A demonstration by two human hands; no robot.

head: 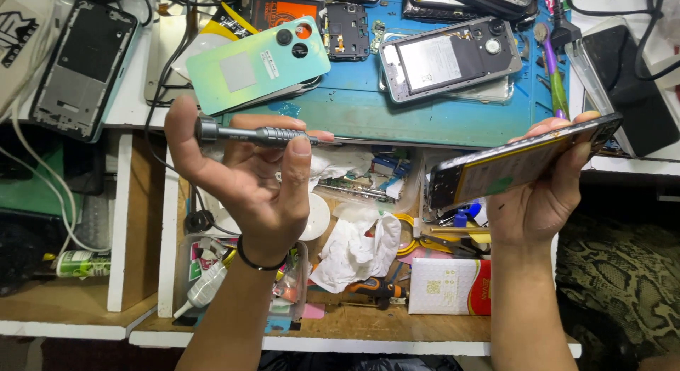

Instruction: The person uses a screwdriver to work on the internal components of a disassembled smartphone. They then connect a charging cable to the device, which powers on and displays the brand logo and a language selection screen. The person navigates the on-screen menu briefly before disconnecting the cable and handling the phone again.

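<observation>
Screwdriver [255, 136] left of opened phone [520, 162]

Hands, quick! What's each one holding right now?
Left hand: closed around a grey metal screwdriver, held sideways.
Right hand: gripping an opened phone by its edges, tilted.

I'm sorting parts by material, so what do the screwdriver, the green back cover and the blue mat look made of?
Screwdriver: probably metal, matte grey, with a knurled grip, held in the left hand. Green back cover: likely plastic or glass; its glossy gradient sheen leaves that open. Blue mat: looks like rubber or silicone, dull and scuffed.
</observation>
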